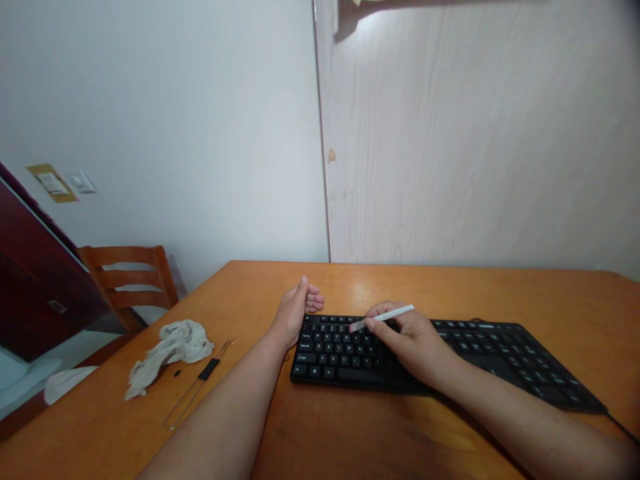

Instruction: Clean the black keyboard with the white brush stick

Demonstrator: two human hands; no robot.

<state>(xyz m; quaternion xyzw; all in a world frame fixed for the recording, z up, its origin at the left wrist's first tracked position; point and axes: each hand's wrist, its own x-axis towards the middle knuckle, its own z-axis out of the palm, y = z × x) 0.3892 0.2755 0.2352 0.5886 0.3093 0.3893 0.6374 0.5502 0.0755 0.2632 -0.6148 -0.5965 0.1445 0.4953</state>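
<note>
Your right hand (413, 348) pinches the white stick (389, 317) between thumb and fingers, tip at the black keyboard (340, 370). Your left hand (294, 312) rests curled near the keyboard's far left corner, apparently empty.

The table (325, 440) has an orange-brown wood-finish top with a glossy surface. A black full-size keyboard (340, 357) lies flat on it, right of centre, with its long axis running across the table at a slight angle. Its black cable (623, 427) leaves the right end and runs off the table edge. Left of the keyboard and apart from it lies a crumpled off-white cloth (170, 350). Just right of the cloth lies a slender metal tool (187, 400), set diagonally and fitted with a black sleeve (209, 369). A small black piece (177, 373) rests between the cloth and the sleeve, touching neither.
</note>
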